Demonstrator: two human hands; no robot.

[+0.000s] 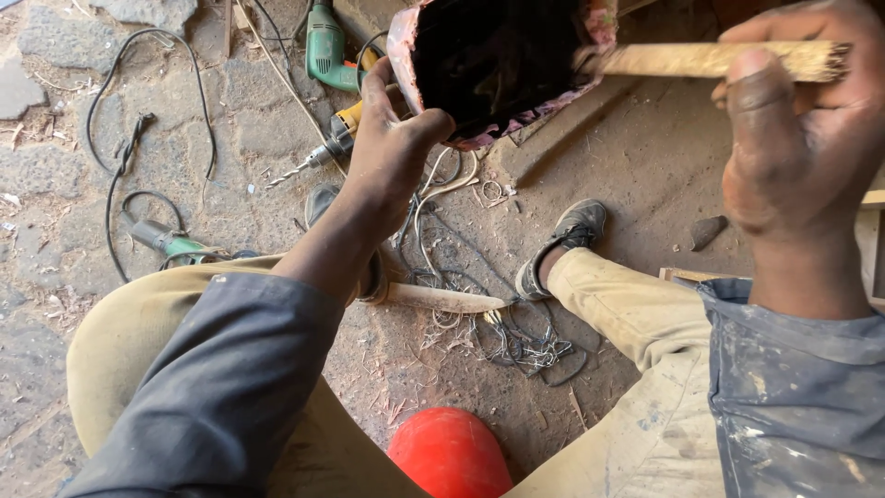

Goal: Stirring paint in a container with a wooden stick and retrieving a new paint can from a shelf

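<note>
Tin held up above the drill, open mouth toward camera, dark inside. Left hand clamps its rim, thumb over the edge. Right hand fists a wood stick, tip in the tin. Tin looks light, thin-walled, likely dents; rim hold fits. Stick looks stiff.

stick in container, drill left

Tangled wires, a wooden-handled tool and a red round object are obstructing the floor between the legs, while bare ground is lying open rightward.
</note>
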